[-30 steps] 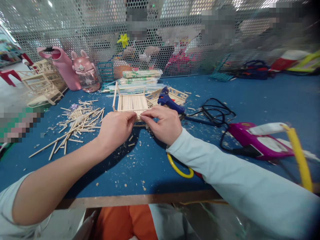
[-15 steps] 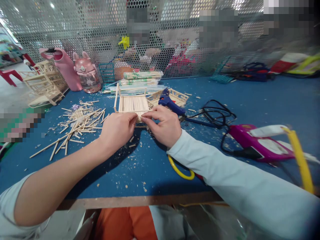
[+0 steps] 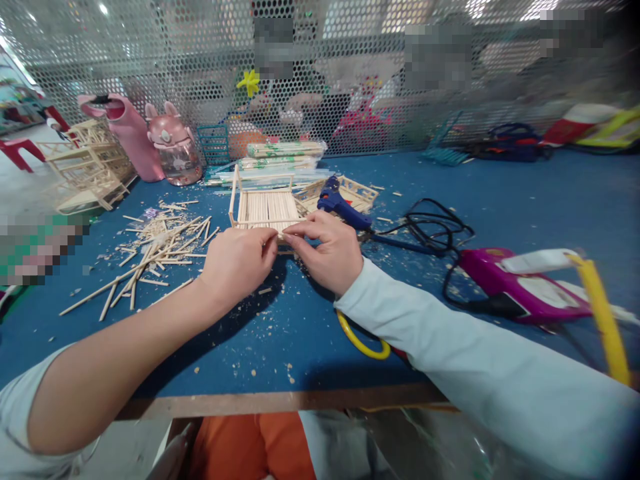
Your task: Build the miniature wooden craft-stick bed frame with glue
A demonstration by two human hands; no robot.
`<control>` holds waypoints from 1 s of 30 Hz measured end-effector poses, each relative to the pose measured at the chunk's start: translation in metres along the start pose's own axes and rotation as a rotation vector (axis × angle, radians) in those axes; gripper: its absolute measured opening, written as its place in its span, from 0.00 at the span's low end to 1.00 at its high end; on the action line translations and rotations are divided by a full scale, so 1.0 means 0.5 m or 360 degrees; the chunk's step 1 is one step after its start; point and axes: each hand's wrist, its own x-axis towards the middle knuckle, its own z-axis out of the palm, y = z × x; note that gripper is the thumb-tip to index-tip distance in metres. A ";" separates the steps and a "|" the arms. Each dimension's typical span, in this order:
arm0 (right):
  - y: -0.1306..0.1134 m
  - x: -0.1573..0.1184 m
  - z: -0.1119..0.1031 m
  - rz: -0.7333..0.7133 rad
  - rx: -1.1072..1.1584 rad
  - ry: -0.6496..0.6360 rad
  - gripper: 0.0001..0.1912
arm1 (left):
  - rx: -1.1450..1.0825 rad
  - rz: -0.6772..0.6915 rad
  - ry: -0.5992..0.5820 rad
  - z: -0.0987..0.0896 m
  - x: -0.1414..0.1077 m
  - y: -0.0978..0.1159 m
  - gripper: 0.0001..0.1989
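Observation:
A small frame of thin wooden sticks (image 3: 267,205), with a slatted floor and upright posts, stands on the blue table (image 3: 220,350) in front of me. At its near edge my left hand (image 3: 240,263) is closed, thumb and forefinger pinched together. My right hand (image 3: 327,250) pinches right beside it, fingertips almost touching the left ones. Whatever lies between the fingertips is too small to make out. A blue glue gun (image 3: 345,207) rests just beyond my right hand, over a second flat stick piece (image 3: 363,193).
Loose sticks (image 3: 160,250) are heaped on the left. Pink bottles (image 3: 175,150), a larger stick model (image 3: 87,163) and bagged sticks (image 3: 285,152) stand behind. Right: black cable (image 3: 435,223), magenta tool (image 3: 520,287). Yellow-handled scissors (image 3: 365,343) lie under my right sleeve.
My left hand has shifted slightly right, its fingertips nearer to those of my right hand. The stick frame and the right hand look almost unmoved.

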 end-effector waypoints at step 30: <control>-0.003 -0.002 -0.001 0.0151 0.0050 -0.0088 0.05 | -0.0089 -0.0022 0.0126 0.008 0.000 0.000 0.15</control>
